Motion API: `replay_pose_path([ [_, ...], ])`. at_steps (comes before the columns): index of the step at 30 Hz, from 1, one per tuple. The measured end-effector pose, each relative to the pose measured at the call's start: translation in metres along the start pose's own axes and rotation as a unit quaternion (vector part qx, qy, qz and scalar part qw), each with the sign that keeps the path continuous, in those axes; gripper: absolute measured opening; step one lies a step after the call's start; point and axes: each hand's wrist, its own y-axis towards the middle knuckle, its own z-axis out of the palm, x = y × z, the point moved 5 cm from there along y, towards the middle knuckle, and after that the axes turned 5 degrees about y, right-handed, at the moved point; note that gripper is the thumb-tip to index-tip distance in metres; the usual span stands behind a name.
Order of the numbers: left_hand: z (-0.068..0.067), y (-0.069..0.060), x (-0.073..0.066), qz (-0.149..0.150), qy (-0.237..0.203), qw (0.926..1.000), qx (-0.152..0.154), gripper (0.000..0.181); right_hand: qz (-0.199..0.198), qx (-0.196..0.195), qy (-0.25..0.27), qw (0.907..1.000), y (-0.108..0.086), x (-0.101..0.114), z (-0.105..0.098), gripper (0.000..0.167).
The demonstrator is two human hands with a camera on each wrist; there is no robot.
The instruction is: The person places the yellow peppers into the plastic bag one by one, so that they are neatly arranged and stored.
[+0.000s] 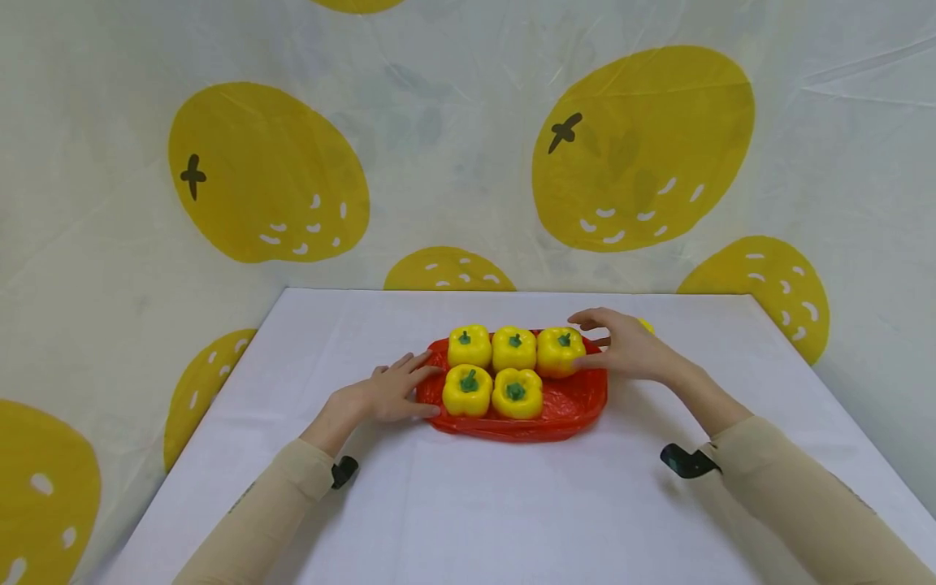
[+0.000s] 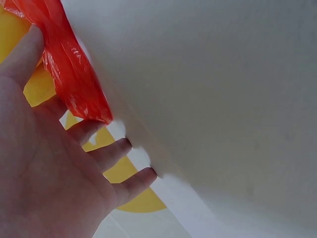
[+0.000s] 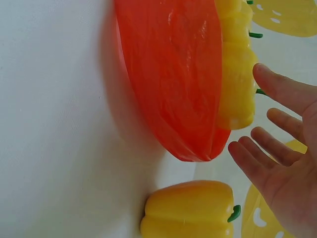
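Observation:
A red plastic bag (image 1: pixel 574 406) lies spread in a shallow oval on the table, with several yellow bell peppers (image 1: pixel 469 391) with green stems in it, in two rows. The bag's front right part holds no pepper. My left hand (image 1: pixel 395 392) rests at the bag's left edge, fingers mostly straight, its thumb touching the red film (image 2: pixel 74 74) in the left wrist view. My right hand (image 1: pixel 625 345) is spread beside the back right pepper (image 1: pixel 559 353), thumb close to it; contact is unclear. Another bell pepper (image 3: pixel 190 210) lies outside the bag, mostly hidden behind that hand in the head view.
A white-covered table (image 1: pixel 468 520) carries everything. Behind it hangs a pale cloth (image 1: pixel 453 162) printed with large yellow fruits. Black wrist devices (image 1: pixel 690 461) stick out by both beige sleeves.

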Motion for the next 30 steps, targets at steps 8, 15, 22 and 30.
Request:
replay_pose_path([
  [8, 0.0, 0.0, 0.0, 0.0, -0.003, 1.0, 0.001, 0.083, -0.004, -0.017, -0.011, 0.9998, -0.013, -0.004, -0.019, 0.054],
  [15, 0.0, 0.0, 0.001, -0.005, 0.001, 1.0, 0.003, 0.083, 0.017, -0.034, 0.0, 0.9993, -0.023, -0.015, -0.039, 0.049],
  [22, 0.0, 0.0, 0.0, -0.005, -0.004, 1.0, 0.003, 0.083, 0.021, -0.057, -0.005, 0.9981, -0.033, -0.024, -0.054, 0.054],
  [30, 0.0, -0.001, 0.0, -0.004, -0.005, 1.0, 0.003, 0.083, 0.044, -0.049, -0.004, 0.9978, -0.037, -0.041, -0.058, 0.056],
])
